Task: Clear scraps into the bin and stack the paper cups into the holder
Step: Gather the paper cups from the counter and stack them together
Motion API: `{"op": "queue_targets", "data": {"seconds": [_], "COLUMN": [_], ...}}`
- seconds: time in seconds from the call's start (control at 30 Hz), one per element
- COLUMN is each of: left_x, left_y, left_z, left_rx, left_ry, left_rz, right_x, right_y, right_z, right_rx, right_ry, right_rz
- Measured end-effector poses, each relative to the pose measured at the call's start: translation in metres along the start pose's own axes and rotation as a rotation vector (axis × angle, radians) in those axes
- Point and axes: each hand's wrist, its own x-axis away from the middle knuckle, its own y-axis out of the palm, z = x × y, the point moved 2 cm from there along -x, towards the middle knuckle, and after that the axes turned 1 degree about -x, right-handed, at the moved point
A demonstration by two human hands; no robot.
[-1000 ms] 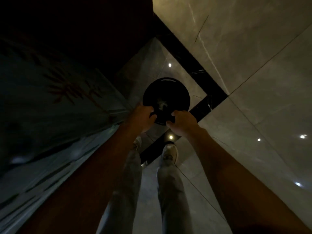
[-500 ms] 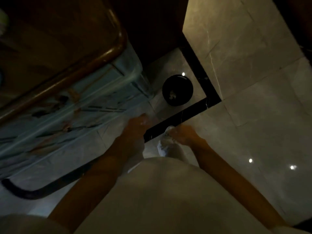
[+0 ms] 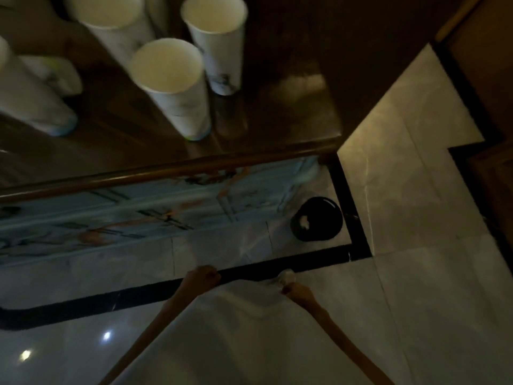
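Hands hang low in the dim view, both well below the counter [image 3: 277, 87] edge and in front of the person's pale shirt. The left hand [image 3: 202, 275] is curled into a loose fist beside the shirt hem, over the black floor stripe [image 3: 291, 261], and nothing shows in its grip. The right hand [image 3: 294, 289], to the right of it, is also curled; it lies against the shirt, and the blur leaves it unclear whether it grips the cloth. A pale shoe tip [image 3: 286, 275] shows just above that hand.

The counter is dark, glossy brown wood with a rounded front rim, above a bluish patterned front panel [image 3: 138, 212]. The floor [image 3: 416, 190] is pale polished tile, with small light reflections at its lower left.

On the counter, from left to right, stand white paper cups: one cup at the far left edge [image 3: 25, 101], a smaller blurred white shape [image 3: 52, 73] behind it, a tall cup at the back [image 3: 116, 26], a front cup [image 3: 175, 87] nearest the counter rim, and a right cup [image 3: 219, 45] just beside it. All stand upright and look empty.

Below the counter's right corner, on the floor, sits the round black bin [image 3: 316, 219], with a small pale scrap [image 3: 304, 220] visible inside.
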Motion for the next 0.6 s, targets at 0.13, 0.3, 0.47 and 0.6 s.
{"op": "queue_targets", "data": {"seconds": [0.13,0.3,0.47,0.6], "left_x": [0.008,0.030,0.083,0.118], "left_y": [-0.052,-0.138,-0.218,-0.267], "left_z": [-0.044,-0.088,-0.102,-0.087], "left_rx": [0.162,0.293,0.500,0.689], "left_ry": [0.018,0.191,0.449,0.579], "left_rz": [0.158,0.396,0.736,1.044], "right_x": [-0.003,0.015,0.068,0.127], "right_y": [0.026,0.036,0.025,-0.010], "right_z": [-0.060,-0.167,-0.272,-0.355], "right_rx": [-0.102,-0.155,-0.186,-0.177], "right_ry": [-0.014,-0.164,-0.445,-0.767], "right_rz": [0.082,0.236,0.233,0.389]}}
